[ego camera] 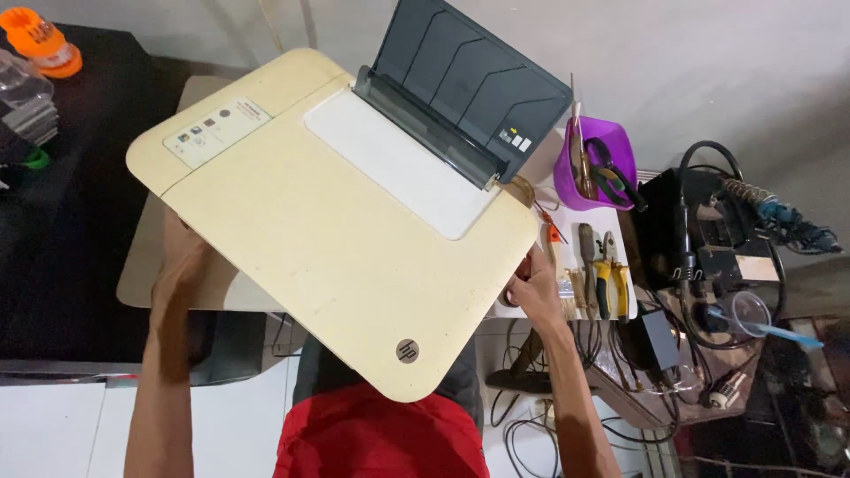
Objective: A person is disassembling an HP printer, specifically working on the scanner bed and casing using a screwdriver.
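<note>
**Cream printer held tilted over a crowded bench**

A pale bench top (146,265) is sitting against a grey wall, with a black surface (80,221) lying to its left. The cream printer (336,230) is hanging tilted above the bench, its dark paper tray (469,84) standing open at the back. A pale control panel (217,131) is sitting near its far left corner, and a round grey badge (406,350) near the front edge. The left hand (181,257) is gripping the printer's left edge; the right hand (534,283) is clasping its right edge. Pliers (606,274), a purple cup (595,164) and tangled cables (708,265) are crowding the right side, leaving little room there.
</note>
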